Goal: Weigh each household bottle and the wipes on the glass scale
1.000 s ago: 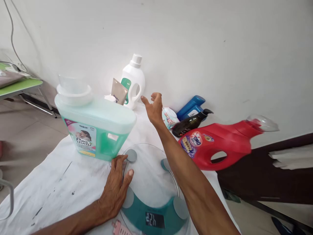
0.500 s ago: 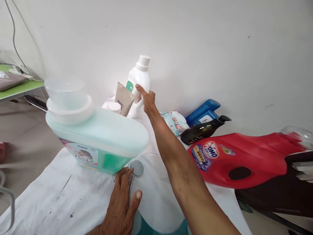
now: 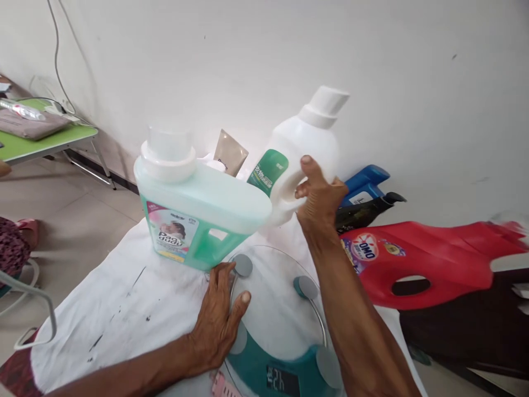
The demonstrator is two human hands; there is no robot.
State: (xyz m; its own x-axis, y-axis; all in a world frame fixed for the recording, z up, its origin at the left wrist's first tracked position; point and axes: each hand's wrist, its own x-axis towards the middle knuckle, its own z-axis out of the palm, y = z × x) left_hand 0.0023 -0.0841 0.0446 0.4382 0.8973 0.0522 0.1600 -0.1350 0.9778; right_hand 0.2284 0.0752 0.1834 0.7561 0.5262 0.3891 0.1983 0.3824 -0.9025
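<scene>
In the head view my right hand (image 3: 320,193) is wrapped round the handle of a white detergent bottle (image 3: 303,143) with a green label, which is tilted to the right. My left hand (image 3: 221,311) lies flat, fingers spread, at the left edge of a glass bathroom scale (image 3: 273,298) whose display is lit. Just beyond its fingertips stands a pale green detergent jug (image 3: 206,190) with a clear cap. Behind the jug a beige tube (image 3: 231,151) leans, partly hidden. The scale's glass lies below the white bottle.
At right lie a red OMO jug (image 3: 433,256), a black pump bottle (image 3: 359,215) and a blue bottle (image 3: 367,184). White cloth (image 3: 115,298) covers the table. A green table (image 3: 49,138) stands at far left, with part of a person (image 3: 14,242) near it.
My right hand has lifted the white bottle and brought it right and nearer, tilting it. The left hand stays flat by the scale. The view has shifted, and the scale's display now shows.
</scene>
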